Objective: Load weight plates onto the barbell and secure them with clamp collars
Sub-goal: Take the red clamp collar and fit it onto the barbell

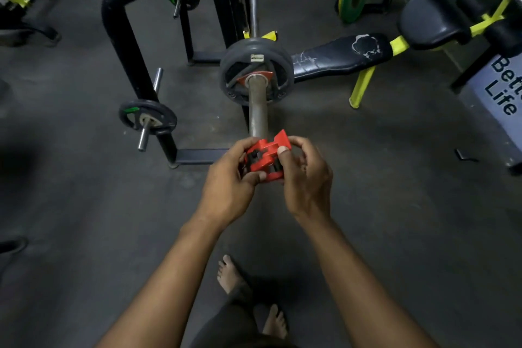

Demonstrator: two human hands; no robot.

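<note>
Bare feet (229,274) stand on the dark gym floor (84,220) at six o'clock, and above them two forearms reach toward the end of the barbell sleeve (258,110). Both hands meet on a red clamp collar (265,158) held right at the sleeve's tip, at the centre of the view. The left hand (228,183) curls round the collar's body from nine o'clock, thumb pressed to its lower edge, while the right hand (306,178) pinches it from three o'clock, thumb on the face beside the raised lever; that lifted lever suggests the collar is unlocked so it can slide along the sleeve. Further up, at twelve o'clock, a grey weight plate (256,72) already sits on the sleeve with what looks like another red collar (255,78) against its hub, though blur leaves this uncertain. At nine o'clock a rack peg (145,128) carries a small black plate (147,118). Nothing here serves as a container apart from such pegs.
</note>
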